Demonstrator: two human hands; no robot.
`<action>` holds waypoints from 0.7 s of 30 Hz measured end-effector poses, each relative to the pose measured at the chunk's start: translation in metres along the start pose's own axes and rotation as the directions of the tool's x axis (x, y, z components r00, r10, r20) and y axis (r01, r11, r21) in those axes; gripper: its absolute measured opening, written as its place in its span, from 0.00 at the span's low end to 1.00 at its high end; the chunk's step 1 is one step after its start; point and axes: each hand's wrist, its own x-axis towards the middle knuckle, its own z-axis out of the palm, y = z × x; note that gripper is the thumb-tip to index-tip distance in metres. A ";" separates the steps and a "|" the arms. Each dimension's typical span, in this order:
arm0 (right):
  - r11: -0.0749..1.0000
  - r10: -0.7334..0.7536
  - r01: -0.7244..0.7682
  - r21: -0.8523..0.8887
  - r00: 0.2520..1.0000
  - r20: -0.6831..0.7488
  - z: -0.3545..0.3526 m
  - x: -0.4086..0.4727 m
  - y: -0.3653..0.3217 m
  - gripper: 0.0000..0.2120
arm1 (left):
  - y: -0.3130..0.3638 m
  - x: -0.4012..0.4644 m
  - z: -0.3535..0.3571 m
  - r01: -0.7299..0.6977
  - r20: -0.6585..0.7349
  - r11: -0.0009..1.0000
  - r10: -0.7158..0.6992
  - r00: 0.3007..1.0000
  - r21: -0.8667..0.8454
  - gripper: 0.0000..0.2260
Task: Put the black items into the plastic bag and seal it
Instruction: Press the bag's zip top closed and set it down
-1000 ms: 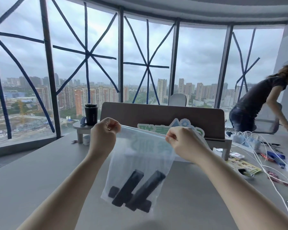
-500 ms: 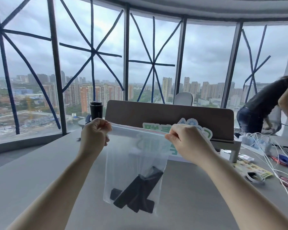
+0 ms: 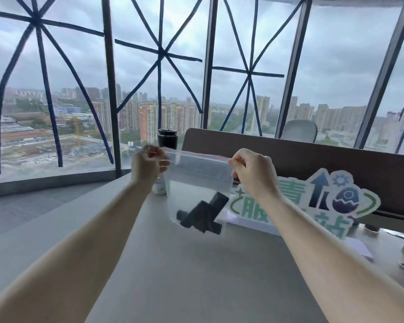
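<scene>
I hold a clear plastic zip bag (image 3: 197, 173) up in the air above the grey table (image 3: 184, 271). My left hand (image 3: 147, 165) pinches its top left corner and my right hand (image 3: 252, 171) pinches its top right corner. The red-lined zip strip is stretched straight between them. Several black items (image 3: 202, 215), long blocks and smaller pieces, lie crossed in a heap at the bottom of the bag.
A brown desk divider (image 3: 313, 164) runs across behind the bag, with a green and blue sign (image 3: 317, 203) leaning on it. A black cup (image 3: 168, 138) stands beyond my left hand. A small white jar (image 3: 159, 187) sits below it. Windows fill the background.
The view has swung left, and the person at the right is out of sight. My hands have moved further apart and pulled the bag's top edge taut and straight. The black items have shifted together.
</scene>
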 end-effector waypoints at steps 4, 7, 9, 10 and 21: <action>1.000 -0.022 0.022 0.003 0.998 0.066 0.044 -0.018 0.003 0.10 | -0.036 0.013 -0.027 0.039 -0.017 0.999 -0.039 0.999 -0.032 0.08; 0.999 0.009 -0.003 -0.031 0.985 0.173 0.076 -0.044 0.016 0.10 | -0.075 0.002 -0.046 0.091 -0.037 0.996 -0.091 0.995 -0.017 0.08; 0.998 0.052 -0.045 -0.033 0.966 0.252 0.092 -0.062 0.022 0.11 | -0.101 -0.010 -0.058 0.126 -0.039 0.992 -0.125 0.991 0.015 0.05; 0.997 0.070 -0.062 -0.036 0.954 0.292 0.098 -0.071 0.025 0.11 | -0.112 -0.017 -0.064 0.148 -0.041 0.989 -0.147 0.988 0.030 0.05; 0.987 0.157 -0.160 -0.020 0.927 0.342 0.069 -0.133 0.012 0.13 | -0.111 -0.098 -0.105 0.153 -0.093 0.864 -0.124 0.988 0.479 0.07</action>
